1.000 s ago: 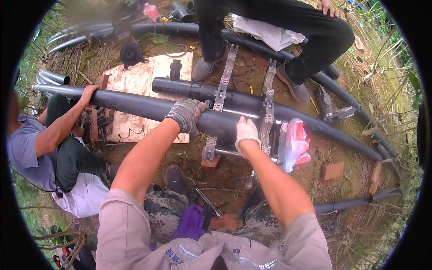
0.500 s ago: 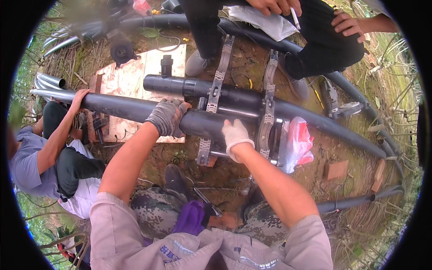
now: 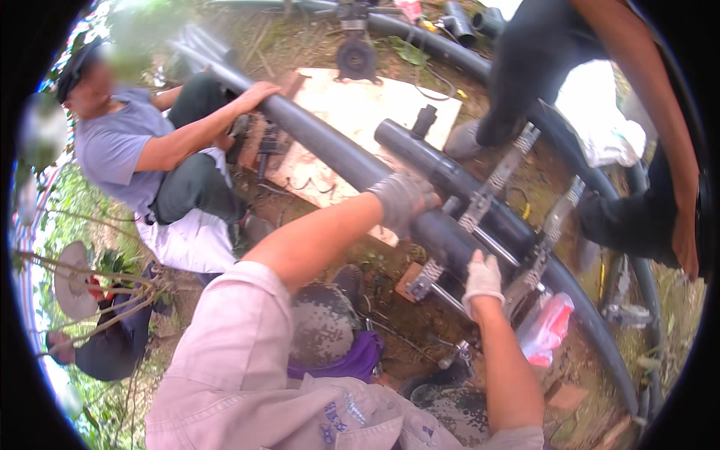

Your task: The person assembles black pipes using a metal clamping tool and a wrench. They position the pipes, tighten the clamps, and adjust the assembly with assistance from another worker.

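A long black pipe (image 3: 322,139) slants from the upper left down into the metal clamp frame (image 3: 491,187) at the centre right. My left hand (image 3: 405,199), in a grey glove, is closed over the pipe just before the frame. Farther along, my right hand (image 3: 484,279), in a white glove, grips the same pipe near its end inside the frame. Its fingers point away from me, and their undersides are hidden. A second black pipe fitting with a short upright branch (image 3: 409,135) lies beyond, held in the same frame. A co-worker's hand (image 3: 259,96) rests on the long pipe's far part.
The co-worker (image 3: 124,150) squats at the left. Another person (image 3: 645,127) is at the right, beside the frame. A pale board (image 3: 322,184) lies under the long pipe. Near the frame are a red and white plastic bag (image 3: 546,326), a curved black pipe (image 3: 592,322) and a brick (image 3: 566,394).
My view has swung left, so the pipes now slant more steeply across it. Both my hands stay on the pipe. The person at the right has shifted, lowering an arm.
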Demonstrator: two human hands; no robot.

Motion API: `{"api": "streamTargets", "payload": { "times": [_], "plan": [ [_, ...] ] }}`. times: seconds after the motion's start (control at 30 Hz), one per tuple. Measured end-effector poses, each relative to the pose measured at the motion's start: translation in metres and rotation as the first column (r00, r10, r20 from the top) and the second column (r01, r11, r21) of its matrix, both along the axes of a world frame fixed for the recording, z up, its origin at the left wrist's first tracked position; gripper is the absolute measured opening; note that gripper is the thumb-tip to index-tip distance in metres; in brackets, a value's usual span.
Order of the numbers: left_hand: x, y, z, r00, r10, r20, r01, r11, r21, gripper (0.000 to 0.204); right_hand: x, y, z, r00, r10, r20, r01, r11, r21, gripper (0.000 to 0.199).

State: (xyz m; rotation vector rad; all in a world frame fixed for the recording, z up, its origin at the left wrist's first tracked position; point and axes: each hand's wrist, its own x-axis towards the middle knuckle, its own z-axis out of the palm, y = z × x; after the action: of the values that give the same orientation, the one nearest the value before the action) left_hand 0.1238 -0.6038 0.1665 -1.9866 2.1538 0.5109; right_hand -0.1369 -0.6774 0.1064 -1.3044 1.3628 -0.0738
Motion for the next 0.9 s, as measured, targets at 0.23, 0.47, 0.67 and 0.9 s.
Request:
{"api": "streamTargets", "payload": {
  "times": [0.23, 0.47, 0.67, 0.9],
  "plan": [
    [0.002, 0.008, 0.004, 1.000, 0.013, 0.004, -0.013, 0.993, 0.117, 0.093, 0.004, 0.005, -0.012, 0.996, -0.013, -0.090, 0.011, 1.000, -0.027, 0.073],
    [-0.002, 0.000, -0.010, 1.000, 0.000, -0.001, 0.000, 1.000, 0.001, 0.093, -0.020, -0.019, -0.060, 0.992, 0.043, -0.115, -0.051, 0.996, -0.067, 0.078],
    [0.000, 0.008, -0.005, 1.000, 0.014, 0.012, -0.014, 0.999, 0.040, 0.090, -0.010, -0.009, -0.037, 0.986, 0.080, -0.149, -0.099, 0.988, -0.122, 0.075],
    [-0.032, -0.001, 0.007, 1.000, -0.018, -0.014, 0.019, 0.997, 0.079, 0.089, -0.025, -0.014, -0.011, 0.990, -0.111, -0.084, 0.118, 0.990, 0.077, 0.077]
  ]
}}
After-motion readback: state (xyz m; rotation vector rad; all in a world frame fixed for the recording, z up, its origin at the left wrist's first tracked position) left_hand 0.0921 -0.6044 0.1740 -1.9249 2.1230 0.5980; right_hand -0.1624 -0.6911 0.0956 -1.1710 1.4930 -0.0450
